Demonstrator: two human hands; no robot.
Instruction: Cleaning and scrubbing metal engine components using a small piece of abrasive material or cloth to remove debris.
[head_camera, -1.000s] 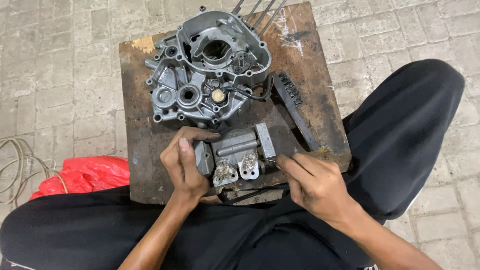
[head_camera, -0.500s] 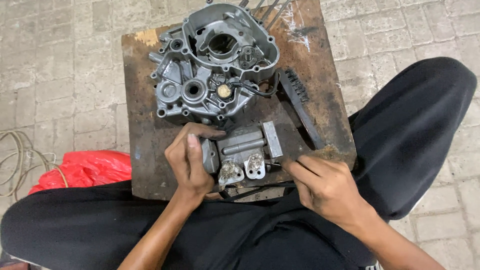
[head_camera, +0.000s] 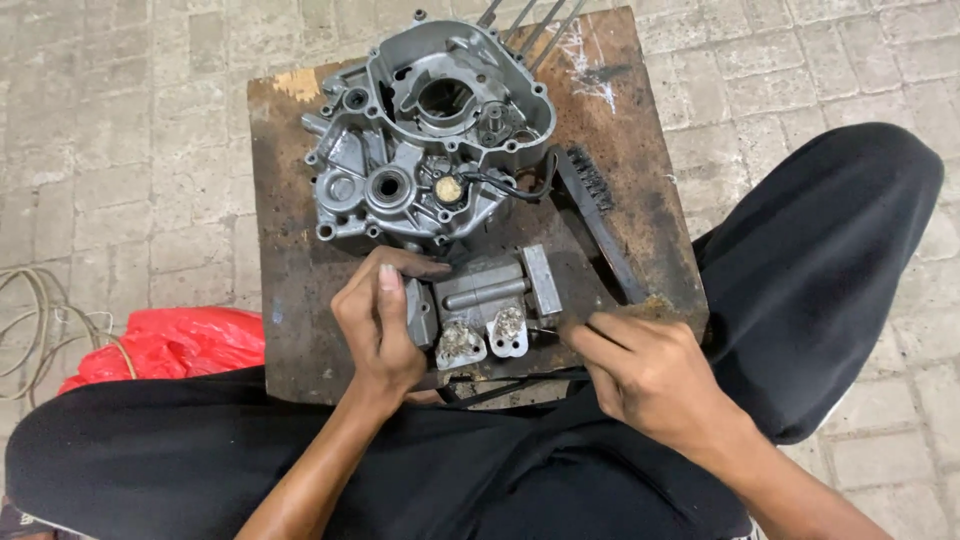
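Observation:
A small grey metal part (head_camera: 490, 300) with two dirty mounting lugs lies at the near edge of a worn wooden board (head_camera: 300, 300). My left hand (head_camera: 380, 325) grips the part's left end, thumb and fingers curled round it. My right hand (head_camera: 640, 370) sits at the part's right side, pinching a thin pointed tool whose tip touches the right lug. Behind the part stands a grey engine crankcase half (head_camera: 430, 140) with several holes and studs.
A wire brush (head_camera: 595, 205) lies on the board to the right of the crankcase. A red plastic bag (head_camera: 170, 345) and a coiled cord (head_camera: 30, 310) lie on the paved floor at left. My black-trousered legs frame the board's near side.
Both hands and the part have stayed nearly still on the board. The view has shifted slightly, showing a little more of the board's near edge.

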